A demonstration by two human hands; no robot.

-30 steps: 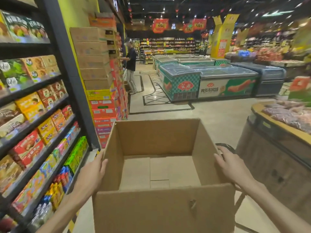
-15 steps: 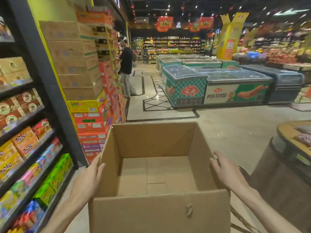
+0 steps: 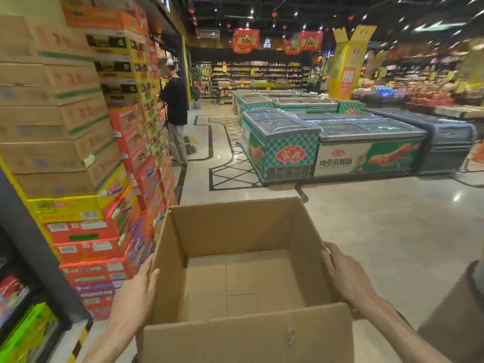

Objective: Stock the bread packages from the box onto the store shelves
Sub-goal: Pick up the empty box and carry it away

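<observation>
An open brown cardboard box (image 3: 235,231) fills the lower middle of the head view, and its inside is bare, with no bread packages in it. My left hand (image 3: 136,292) presses flat against its left wall from outside. My right hand (image 3: 348,279) grips its right wall, fingers curled over the outer side. I hold the box up between both hands in front of me. The store shelves (image 3: 23,323) with colourful packets show only at the lower left edge.
A tall stack of cartons (image 3: 78,142) stands close on the left. A person in a black top (image 3: 175,113) stands further down the aisle. Chest freezers (image 3: 285,142) sit ahead to the right. A brown barrel-like display (image 3: 461,318) is at the lower right.
I have moved forward along the aisle with the box held in both hands. The shelves have slid back to the left edge and the carton stack is closer.
</observation>
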